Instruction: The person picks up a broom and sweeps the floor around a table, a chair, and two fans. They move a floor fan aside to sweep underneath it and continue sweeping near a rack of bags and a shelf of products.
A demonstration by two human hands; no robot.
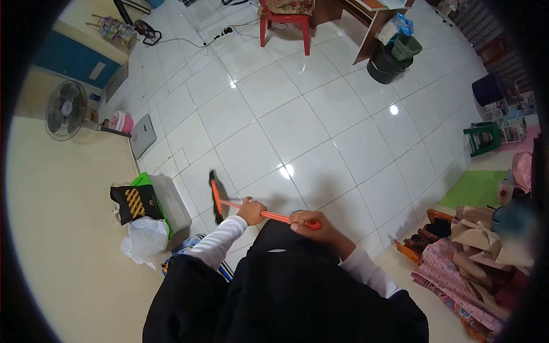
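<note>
An orange broom [277, 216] with dark bristles reaches down and to the left in front of me, its head close over the white tiled floor [297, 120]. My left hand [251, 211] is wrapped round the handle partway down. Near the red top end, my right hand [313, 225] is closed on the same handle. Dark bristles show along both sides of the orange head piece, left of my left hand. Part of the handle is hidden behind my fingers.
At left, a lidded plastic box [171, 200] carries a black bag [136, 204] and a white plastic bag [144, 240]. A standing fan [66, 110] is beyond. A red chair [286, 22], black bucket [386, 66] and green stool [483, 139] stand farther off. Piled clothes [452, 263] lie right.
</note>
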